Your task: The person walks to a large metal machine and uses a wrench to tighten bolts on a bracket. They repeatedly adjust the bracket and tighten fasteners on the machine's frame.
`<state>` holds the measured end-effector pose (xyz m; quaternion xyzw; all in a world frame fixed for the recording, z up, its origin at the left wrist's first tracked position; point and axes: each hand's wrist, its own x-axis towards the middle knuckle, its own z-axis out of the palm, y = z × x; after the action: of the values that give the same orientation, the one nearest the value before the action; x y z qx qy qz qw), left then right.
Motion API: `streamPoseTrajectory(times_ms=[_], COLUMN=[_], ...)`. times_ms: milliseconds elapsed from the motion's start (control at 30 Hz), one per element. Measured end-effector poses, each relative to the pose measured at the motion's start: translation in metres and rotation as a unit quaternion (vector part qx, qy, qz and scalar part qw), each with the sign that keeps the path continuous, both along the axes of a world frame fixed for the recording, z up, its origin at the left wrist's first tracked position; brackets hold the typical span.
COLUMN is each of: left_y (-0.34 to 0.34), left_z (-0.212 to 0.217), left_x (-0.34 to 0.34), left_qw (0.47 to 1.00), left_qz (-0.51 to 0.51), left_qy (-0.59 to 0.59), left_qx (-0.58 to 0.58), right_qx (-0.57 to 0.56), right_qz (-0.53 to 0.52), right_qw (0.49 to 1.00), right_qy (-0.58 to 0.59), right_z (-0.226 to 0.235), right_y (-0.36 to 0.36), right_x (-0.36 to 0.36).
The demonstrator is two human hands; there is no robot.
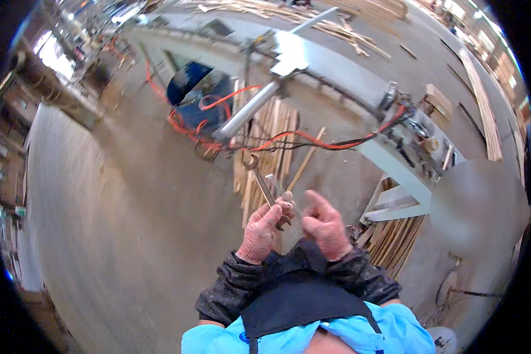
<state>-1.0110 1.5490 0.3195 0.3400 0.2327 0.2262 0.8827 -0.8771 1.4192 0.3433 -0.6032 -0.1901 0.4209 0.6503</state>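
Note:
My left hand [264, 229], in a pinkish knit glove, is closed around a metal open-end wrench [261, 182]. One jaw points up and away from me, and the other shows below the fingers. Beside the wrench, a thin pale piece [271, 180] rises near the fingertips; its kind cannot be made out. Just to the right, apart from the left hand, is my right hand [327, 229] in a matching glove. Its fingers are curled, with the index finger reaching toward the wrench. Some blur lies between the hands, and anything inside the right fingers is hidden.
A long pale machine frame [342, 100] crosses in front of me, with orange hoses [265, 141] and dark cables hanging from it. Underneath are a blue drum [197, 94] and wood strips [280, 124]. More strips [398, 239] lie right; a duct [59, 88] stands left.

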Motion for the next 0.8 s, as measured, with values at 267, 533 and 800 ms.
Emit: streamPoseTrajectory(times_ms=[267, 533, 800], left_y=[0.077, 0.148, 0.312], left_z=[-0.015, -0.039, -0.078], left_x=[-0.193, -0.279, -0.302], left_qw=[0.965, 0.929, 0.923], left_qz=[0.181, 0.233, 0.166], left_qy=[0.184, 0.287, 0.346], left_qx=[0.036, -0.003, 0.017], right_qx=[-0.038, -0.094, -0.096], right_qz=[0.286, 0.274, 0.330], right_qw=[0.957, 0.953, 0.932], right_qy=[0.043, 0.086, 0.118], right_z=[-0.033, -0.076, -0.122], right_y=[0.132, 0.269, 0.438], right_x=[-0.175, -0.228, -0.264])
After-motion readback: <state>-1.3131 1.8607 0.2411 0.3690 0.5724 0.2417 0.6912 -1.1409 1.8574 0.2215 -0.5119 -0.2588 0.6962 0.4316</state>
